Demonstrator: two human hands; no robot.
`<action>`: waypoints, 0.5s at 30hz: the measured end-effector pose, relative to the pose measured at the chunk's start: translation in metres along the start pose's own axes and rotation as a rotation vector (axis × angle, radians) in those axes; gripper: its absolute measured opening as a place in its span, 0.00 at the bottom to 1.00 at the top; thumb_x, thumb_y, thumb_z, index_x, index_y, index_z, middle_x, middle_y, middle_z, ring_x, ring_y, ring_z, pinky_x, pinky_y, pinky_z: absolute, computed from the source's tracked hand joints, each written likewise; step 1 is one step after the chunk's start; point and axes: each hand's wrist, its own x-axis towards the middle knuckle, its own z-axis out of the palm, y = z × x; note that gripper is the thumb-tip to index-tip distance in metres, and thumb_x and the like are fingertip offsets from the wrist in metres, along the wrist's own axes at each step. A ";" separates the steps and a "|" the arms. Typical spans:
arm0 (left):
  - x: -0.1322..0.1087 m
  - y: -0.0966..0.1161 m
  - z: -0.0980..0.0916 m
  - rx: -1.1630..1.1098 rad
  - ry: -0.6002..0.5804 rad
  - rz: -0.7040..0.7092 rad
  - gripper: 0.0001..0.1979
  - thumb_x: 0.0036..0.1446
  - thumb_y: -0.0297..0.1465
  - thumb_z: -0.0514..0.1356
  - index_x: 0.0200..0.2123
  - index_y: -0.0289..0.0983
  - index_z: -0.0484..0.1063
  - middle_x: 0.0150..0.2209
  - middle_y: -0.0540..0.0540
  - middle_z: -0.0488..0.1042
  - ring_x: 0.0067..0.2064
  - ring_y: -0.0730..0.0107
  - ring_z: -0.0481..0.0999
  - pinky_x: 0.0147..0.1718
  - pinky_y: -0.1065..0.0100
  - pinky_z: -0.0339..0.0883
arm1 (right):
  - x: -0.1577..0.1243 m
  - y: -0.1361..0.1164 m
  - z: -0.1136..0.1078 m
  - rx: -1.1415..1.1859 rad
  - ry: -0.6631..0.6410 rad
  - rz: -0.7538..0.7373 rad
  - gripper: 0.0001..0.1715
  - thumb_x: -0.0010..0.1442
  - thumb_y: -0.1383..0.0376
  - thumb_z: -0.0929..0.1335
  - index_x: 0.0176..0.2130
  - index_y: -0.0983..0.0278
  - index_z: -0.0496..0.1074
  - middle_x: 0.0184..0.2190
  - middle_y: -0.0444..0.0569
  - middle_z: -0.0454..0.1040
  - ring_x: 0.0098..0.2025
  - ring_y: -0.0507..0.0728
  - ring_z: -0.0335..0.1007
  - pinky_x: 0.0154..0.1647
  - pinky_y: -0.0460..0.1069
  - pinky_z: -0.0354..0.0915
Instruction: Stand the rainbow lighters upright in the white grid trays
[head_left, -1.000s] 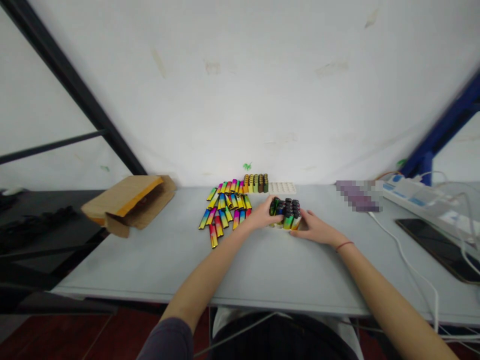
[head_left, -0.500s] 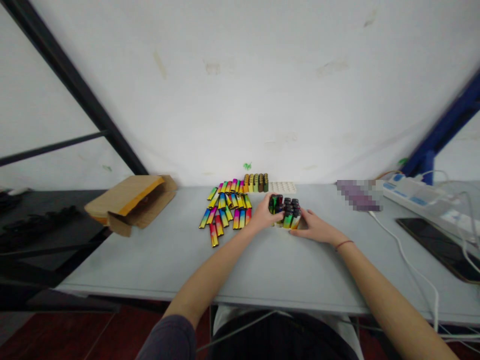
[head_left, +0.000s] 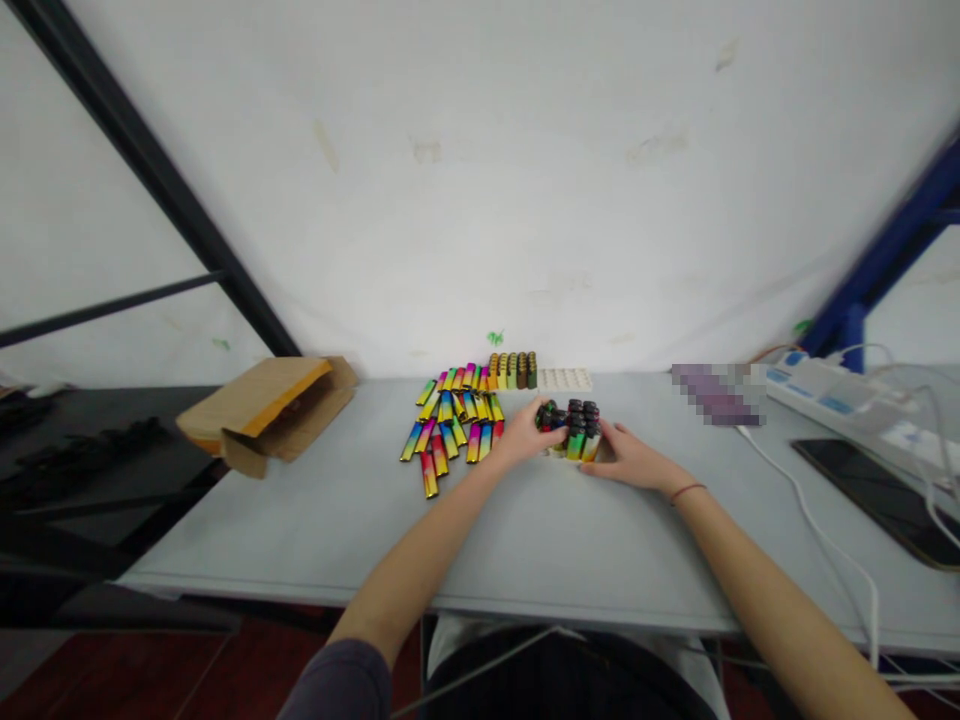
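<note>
My left hand (head_left: 525,434) is closed around several black-topped lighters (head_left: 553,415), which tilt at the left side of a small group. To their right, more black-topped lighters (head_left: 583,430) with green and orange bodies stand upright in rows. They sit in a pale holder (head_left: 559,453), mostly hidden by hands and lighters. My right hand (head_left: 626,459) grips the right side of this holder, thumb at the front corner and fingers behind. Shiny rainbow-coloured sleeves (head_left: 450,437) lie in a loose pile left of my left hand.
Gold-topped pieces (head_left: 512,370) stand in rows by the wall, beside a pale tray with holes (head_left: 566,379). An opened cardboard box (head_left: 262,410) lies at the left. A power strip (head_left: 832,395), a black phone (head_left: 877,495) and a white cable (head_left: 806,510) occupy the right.
The lighters in my left hand have tipped over from a more upright stance. My right hand stays at the holder. The view has shifted slightly.
</note>
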 end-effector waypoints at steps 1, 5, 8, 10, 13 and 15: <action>-0.001 0.003 0.000 0.007 0.013 0.013 0.18 0.50 0.37 0.70 0.42 0.38 0.71 0.33 0.52 0.74 0.36 0.67 0.75 0.39 0.66 0.70 | 0.000 -0.001 -0.001 0.002 -0.004 -0.002 0.47 0.57 0.48 0.74 0.67 0.66 0.64 0.54 0.62 0.78 0.54 0.72 0.75 0.61 0.67 0.65; 0.000 0.014 0.000 -0.035 0.138 0.002 0.19 0.50 0.38 0.70 0.41 0.39 0.69 0.34 0.51 0.75 0.37 0.67 0.75 0.40 0.67 0.70 | 0.000 0.000 -0.001 0.003 -0.020 0.000 0.45 0.57 0.49 0.74 0.66 0.66 0.64 0.55 0.62 0.78 0.55 0.72 0.74 0.61 0.68 0.64; 0.004 0.022 -0.004 -0.125 0.274 -0.039 0.18 0.49 0.36 0.70 0.40 0.39 0.69 0.35 0.50 0.76 0.38 0.67 0.76 0.41 0.67 0.71 | 0.000 0.005 0.000 0.003 -0.014 0.005 0.46 0.57 0.49 0.74 0.66 0.66 0.64 0.55 0.63 0.77 0.56 0.72 0.73 0.60 0.68 0.66; 0.007 0.026 -0.012 -0.211 0.359 -0.082 0.16 0.48 0.34 0.71 0.37 0.39 0.70 0.34 0.50 0.76 0.38 0.67 0.77 0.42 0.67 0.72 | 0.000 0.008 0.001 0.002 -0.004 0.013 0.47 0.57 0.48 0.74 0.67 0.66 0.64 0.55 0.63 0.77 0.55 0.72 0.72 0.58 0.67 0.67; 0.014 0.026 -0.032 -0.449 0.495 -0.240 0.13 0.50 0.33 0.70 0.36 0.38 0.71 0.33 0.49 0.78 0.37 0.67 0.79 0.42 0.68 0.75 | 0.000 0.010 0.002 -0.005 -0.001 0.027 0.47 0.56 0.48 0.75 0.66 0.67 0.65 0.54 0.64 0.77 0.54 0.72 0.73 0.55 0.66 0.69; 0.021 0.022 -0.054 -0.646 0.532 -0.403 0.12 0.52 0.35 0.68 0.37 0.38 0.72 0.31 0.49 0.78 0.35 0.67 0.80 0.38 0.68 0.76 | 0.000 0.009 0.002 -0.010 -0.008 0.032 0.47 0.57 0.48 0.74 0.66 0.68 0.65 0.54 0.64 0.77 0.54 0.72 0.73 0.56 0.66 0.69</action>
